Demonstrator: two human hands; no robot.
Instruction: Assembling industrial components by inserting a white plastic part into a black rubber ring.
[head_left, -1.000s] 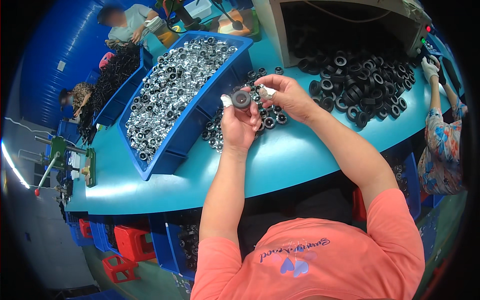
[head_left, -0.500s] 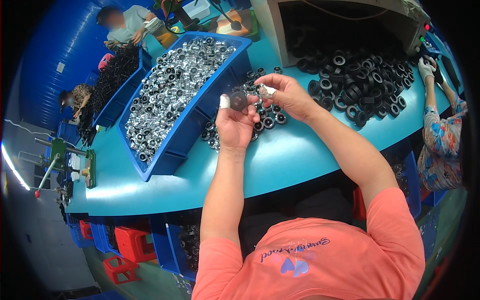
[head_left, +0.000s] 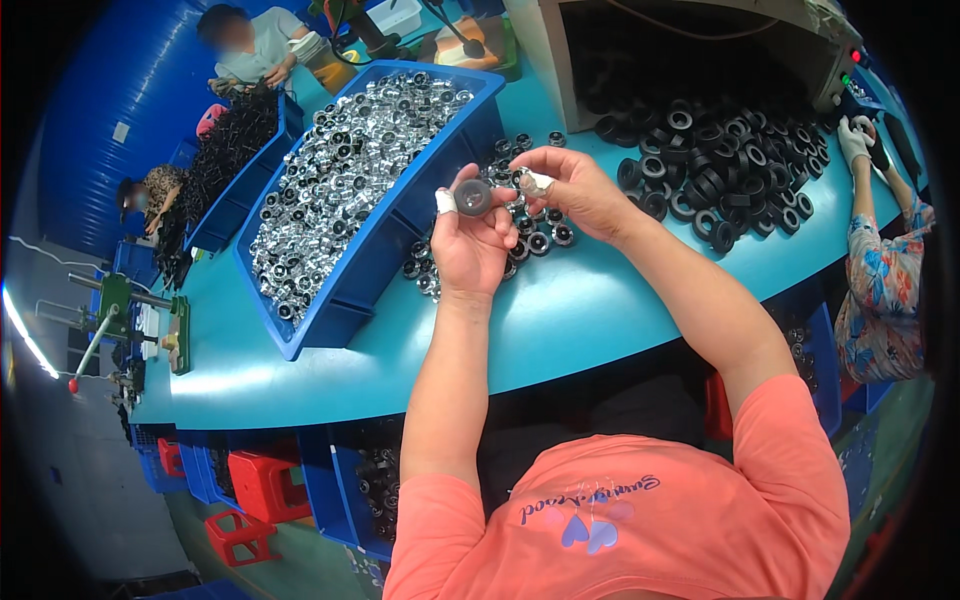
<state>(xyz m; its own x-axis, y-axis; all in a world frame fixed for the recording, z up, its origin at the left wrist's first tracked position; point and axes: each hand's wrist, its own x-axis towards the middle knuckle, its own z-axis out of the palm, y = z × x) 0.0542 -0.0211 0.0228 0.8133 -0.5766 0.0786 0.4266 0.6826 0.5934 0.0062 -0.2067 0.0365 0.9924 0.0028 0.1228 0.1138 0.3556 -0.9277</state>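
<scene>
My left hand (head_left: 468, 248), its thumb wrapped in white tape, pinches a small wheel with a black tyre and a clear centre (head_left: 473, 198). Close beside it on the right, my right hand (head_left: 585, 200) is closed, thumb against index finger, with white tape on a finger. Something small and dark shows at its fingertips, too hidden to name. Under and behind both hands, loose clear wheel hubs with black centres (head_left: 538, 243) lie on the turquoise table (head_left: 560, 310). A blue bin (head_left: 375, 275) heaped with such shiny hubs (head_left: 340, 170) stands to the left.
A pile of black rubber tyres (head_left: 735, 170) lies at the right before a box-like machine (head_left: 555, 70). A green hand press (head_left: 118, 300) stands at the far left. Beyond the bin is another of black parts (head_left: 235, 145). Co-workers sit at left; a gloved co-worker's hand (head_left: 853, 138) is at right.
The wheel in my left hand has turned its face more toward me and shifted slightly up. My right hand has stayed almost in place.
</scene>
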